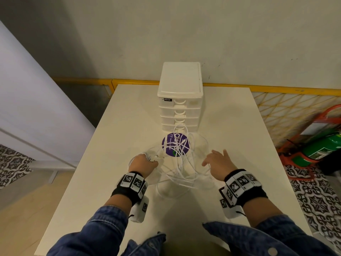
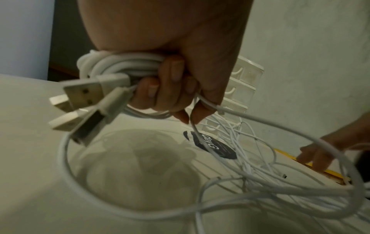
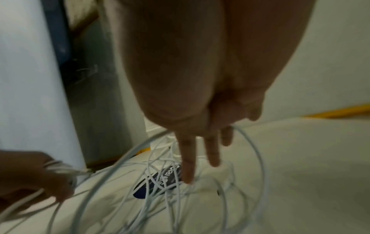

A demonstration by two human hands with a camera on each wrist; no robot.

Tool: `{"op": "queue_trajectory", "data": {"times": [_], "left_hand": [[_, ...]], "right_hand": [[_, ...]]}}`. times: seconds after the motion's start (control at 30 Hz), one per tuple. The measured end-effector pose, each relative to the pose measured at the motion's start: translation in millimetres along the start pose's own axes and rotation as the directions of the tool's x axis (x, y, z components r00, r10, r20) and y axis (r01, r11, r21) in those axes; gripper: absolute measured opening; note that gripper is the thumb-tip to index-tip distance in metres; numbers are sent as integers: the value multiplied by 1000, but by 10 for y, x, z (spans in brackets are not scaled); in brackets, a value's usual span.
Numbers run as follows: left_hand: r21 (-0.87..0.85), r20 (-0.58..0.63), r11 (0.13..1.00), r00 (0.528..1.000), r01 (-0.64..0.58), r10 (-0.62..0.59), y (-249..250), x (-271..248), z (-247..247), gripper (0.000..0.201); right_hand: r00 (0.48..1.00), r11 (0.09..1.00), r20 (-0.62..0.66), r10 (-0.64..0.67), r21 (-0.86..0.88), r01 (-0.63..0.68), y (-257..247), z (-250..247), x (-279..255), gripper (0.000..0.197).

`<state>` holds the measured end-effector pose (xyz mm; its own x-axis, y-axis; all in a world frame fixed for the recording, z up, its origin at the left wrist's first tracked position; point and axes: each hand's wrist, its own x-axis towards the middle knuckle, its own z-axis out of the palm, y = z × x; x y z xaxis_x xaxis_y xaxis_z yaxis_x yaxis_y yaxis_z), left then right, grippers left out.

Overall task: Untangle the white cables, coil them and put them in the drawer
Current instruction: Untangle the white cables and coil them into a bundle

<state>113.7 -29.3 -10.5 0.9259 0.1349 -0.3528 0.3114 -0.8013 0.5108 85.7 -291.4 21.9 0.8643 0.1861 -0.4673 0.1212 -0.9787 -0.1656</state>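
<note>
A tangle of thin white cables (image 1: 181, 169) lies on the white table (image 1: 114, 126) between my hands, spreading over a round purple sticker (image 1: 175, 146). My left hand (image 1: 143, 164) grips a bunch of cable loops (image 2: 120, 67), with USB plugs (image 2: 84, 93) sticking out of the fist; its thumb and forefinger pinch one more strand (image 2: 208, 102). My right hand (image 1: 218, 163) hovers open above the right side of the tangle, fingers (image 3: 188, 158) straight and pointing down among the loops (image 3: 160, 182). A white drawer unit (image 1: 180, 97) stands behind the cables, its drawers closed.
The table's right edge borders a yellow wire fence (image 1: 287, 109) with a green cylinder (image 1: 321, 148) in a red stand behind it. A wall rises behind the drawer unit. Patterned floor (image 1: 317, 196) shows at the right, a white panel (image 1: 36, 108) at the left.
</note>
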Motion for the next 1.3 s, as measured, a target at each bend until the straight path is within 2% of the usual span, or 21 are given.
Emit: {"op": "queue_trajectory", "data": {"times": [0.03,0.1,0.17,0.23,0.33,0.4,0.47,0.53,0.6,0.7,0.83,0.9,0.97,1.03,1.17,1.23,1.3], "left_hand": [[8,-1,1000,1000,2,-2,-16,-1,-1,33],[20,-8,1000,1000,1,-1,-37,-6,1,36],[12,-4,1000,1000,2,-2,-25,-25,14,37],[-9,13,1000,1000,-7,7,4,-42,30,30],[-49,37,998,999,-33,35,36,-60,57,25],[-66,42,995,997,-69,71,50,-84,65,30],[-51,59,994,993,-95,98,58,-109,60,31],[-26,83,994,990,-109,111,60,-125,37,22],[-30,104,994,988,-108,110,42,-136,10,25],[-27,103,993,988,-111,113,2,-146,0,28],[-51,78,990,987,-134,138,8,-159,41,26],[-95,65,983,984,-159,165,36,-168,40,21],[-157,34,973,984,-168,176,58,-159,5,14],[-162,5,980,993,-119,121,54,-138,-55,8],[-178,-6,984,1000,-1,0,23,-113,-93,13],[-192,-7,981,999,31,-33,-4,-107,-95,12],[-206,-19,977,997,63,-69,-52,-79,-97,26]], "right_hand": [[1000,986,-11,-24,163,25,30,18,0,57],[996,861,-81,-22,505,60,19,38,-11,55],[994,767,-106,5,639,64,-86,41,-7,39],[993,789,-121,12,611,65,-228,73,66,31],[989,908,-141,42,418,21,-452,140,262,54],[991,959,-116,66,283,-31,-577,179,407,60],[992,977,-63,112,190,-99,-683,201,542,58],[986,977,-38,162,144,-155,-765,214,651,53],[982,979,-47,184,97,-179,-824,239,720,40],[989,991,-75,128,55,-124,-859,285,743,22],[998,999,-56,-40,-28,38,-934,257,650,27],[995,995,-36,-94,14,95,-947,243,582,28],[990,985,-86,-111,120,121,-843,212,512,29],[976,955,-203,-72,268,127,-658,167,437,26],[972,893,-207,-115,407,193,-459,54,243,29],[945,803,-316,-81,541,250,-397,52,167,25],[887,693,-456,70,662,286,-302,62,102,23]]}}
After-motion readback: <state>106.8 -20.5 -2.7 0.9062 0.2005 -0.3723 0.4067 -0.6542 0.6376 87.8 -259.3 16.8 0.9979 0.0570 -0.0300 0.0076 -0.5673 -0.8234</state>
